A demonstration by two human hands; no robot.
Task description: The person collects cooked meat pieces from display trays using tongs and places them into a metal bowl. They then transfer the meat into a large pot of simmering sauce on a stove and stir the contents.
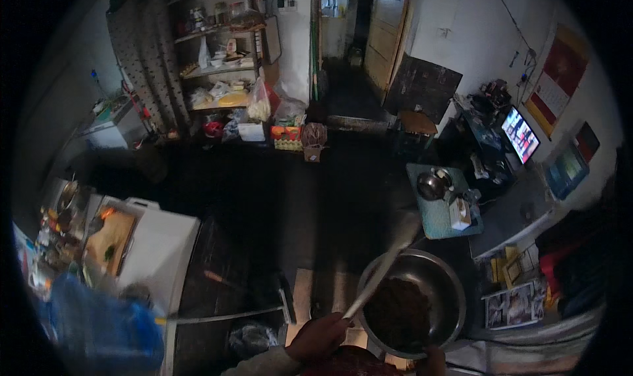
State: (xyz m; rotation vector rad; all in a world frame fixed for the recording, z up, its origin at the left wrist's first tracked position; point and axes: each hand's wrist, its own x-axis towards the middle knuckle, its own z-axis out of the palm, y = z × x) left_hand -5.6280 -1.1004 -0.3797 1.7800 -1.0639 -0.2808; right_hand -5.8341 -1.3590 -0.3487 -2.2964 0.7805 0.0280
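My left hand (319,337) grips the lower end of a long pale stick or paddle (378,274), probably wooden. It slants up and right across the left side of a large stainless steel bowl (444,292), and its blurred far end reaches beyond the rim. A dark brown crumbly or pasty mass (398,314) lies in the bowl, mostly toward the left and bottom. At the near rim is my right hand (433,361), dim and partly cut off by the picture's edge; it appears to hold the bowl there.
Ahead on the right, a small green-topped table (430,223) bears a metal pot (431,185) and a tissue box (460,214). To the left stands a white counter (160,247) with a wooden cutting board (111,240). Shelves (217,69) and a doorway (346,79) are across the dark floor.
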